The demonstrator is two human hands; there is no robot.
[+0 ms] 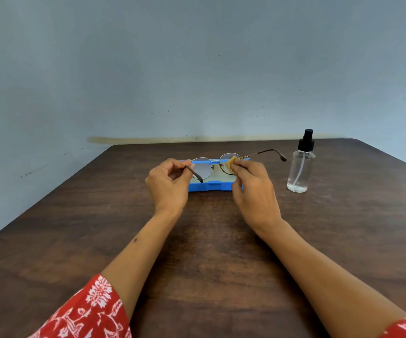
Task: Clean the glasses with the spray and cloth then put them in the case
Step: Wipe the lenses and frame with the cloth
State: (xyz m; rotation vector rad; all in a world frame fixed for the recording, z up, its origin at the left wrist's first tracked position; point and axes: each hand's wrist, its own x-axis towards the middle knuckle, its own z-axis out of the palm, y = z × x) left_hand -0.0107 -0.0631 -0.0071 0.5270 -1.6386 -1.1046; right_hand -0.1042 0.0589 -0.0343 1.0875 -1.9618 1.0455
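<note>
Dark wood-grain table [209, 240], against a blue-grey wall [197, 69] with scuffs. My left hand [166, 184] pinches the temple of the round, thin metal-framed glasses [211, 163], held above the open blue case [209, 186]. My right hand [253, 189] pinches a tan cloth [231, 164] on the right lens. Clear spray bottle [301, 164], black pump, stands to the right.

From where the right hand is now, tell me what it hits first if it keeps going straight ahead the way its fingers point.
The right hand points forward and slightly left, pinching the cloth on the glasses. Ahead lies the far rim of the open blue case, though the hand may pass above it; depth is unclear.
</note>
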